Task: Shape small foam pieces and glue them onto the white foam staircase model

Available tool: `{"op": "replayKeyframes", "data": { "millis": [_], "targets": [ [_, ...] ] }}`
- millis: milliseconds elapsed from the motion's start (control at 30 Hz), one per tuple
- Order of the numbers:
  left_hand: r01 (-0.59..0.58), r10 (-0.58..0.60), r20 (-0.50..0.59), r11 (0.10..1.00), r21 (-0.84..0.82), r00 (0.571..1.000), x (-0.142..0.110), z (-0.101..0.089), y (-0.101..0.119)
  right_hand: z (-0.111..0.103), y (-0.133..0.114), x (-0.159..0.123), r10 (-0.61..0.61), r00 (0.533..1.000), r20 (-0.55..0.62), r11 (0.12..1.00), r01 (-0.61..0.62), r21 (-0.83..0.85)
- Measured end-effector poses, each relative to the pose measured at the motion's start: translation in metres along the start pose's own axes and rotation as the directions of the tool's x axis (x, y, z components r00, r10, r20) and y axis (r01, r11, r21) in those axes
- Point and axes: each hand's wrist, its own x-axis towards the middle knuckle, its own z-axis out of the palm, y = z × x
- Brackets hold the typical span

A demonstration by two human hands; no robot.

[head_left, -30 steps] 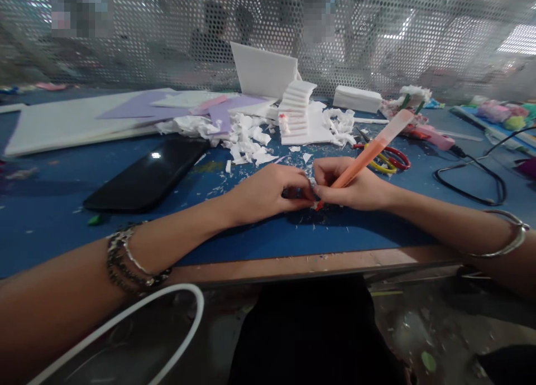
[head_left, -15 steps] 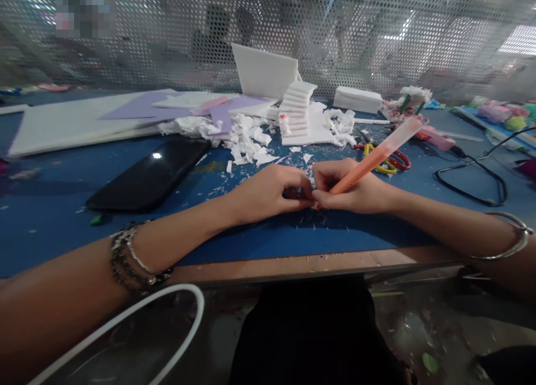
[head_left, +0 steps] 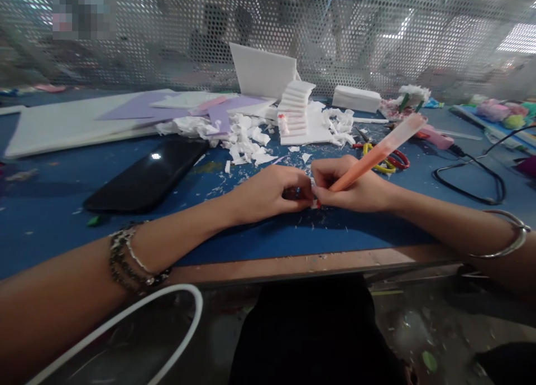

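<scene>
In the head view, my right hand (head_left: pixel 355 184) is wrapped round an orange marker (head_left: pixel 372 157) with a pale, see-through end. Its tip points down and left, mostly hidden by my fingers. My left hand (head_left: pixel 272 191) is closed in a pinch on a small white piece with red on it (head_left: pixel 315 204), just above the blue tabletop. Both hands' fingertips nearly meet at this piece. Behind them stands a stepped stack of white foam strips (head_left: pixel 295 109) with a red mark on its left side.
A black phone (head_left: pixel 148 176) lies left of my hands. White scraps (head_left: pixel 247 139) spread behind them. Red-and-yellow-handled scissors (head_left: pixel 387 159) and a pink tool (head_left: pixel 438 136) with a black cable lie to the right. White foam sheets (head_left: pixel 54 123) and purple sheets (head_left: pixel 138 106) lie back left, before a perforated metal screen (head_left: pixel 167 50).
The red on the small piece shows slightly more between my fingertips. Both hands keep almost the same place and grip; the whole view has shifted very slightly.
</scene>
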Motion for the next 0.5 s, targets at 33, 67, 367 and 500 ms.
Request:
{"op": "replayKeyframes", "data": {
  "millis": [33, 67, 367, 500],
  "targets": [
    [0.001, -0.001, 0.009, 1.0, -0.003, 1.0, 0.0001, 0.0, 0.0003, -0.0001, 0.0005, 0.0, 0.0, 1.0, -0.022, 1.0, 0.0, 0.0],
    [0.003, -0.003, 0.017, 1.0, -0.006, 1.0, 0.0002, -0.0001, 0.0006, -0.0003, 0.001, 0.0, 0.001, 0.999, -0.044, 1.0, -0.001, 0.002],
    [0.033, -0.033, 0.037, 0.999, 0.021, 0.999, 0.0009, -0.0019, 0.0028, 0.0, 0.0024, 0.0006, 0.061, 0.994, -0.088, 0.996, -0.055, 0.066],
    [0.027, -0.027, 0.026, 1.0, 0.015, 0.999, 0.0004, -0.0018, 0.0048, 0.0041, 0.0012, -0.0003, 0.047, 0.998, -0.04, 0.995, -0.043, 0.094]
  ]
}}
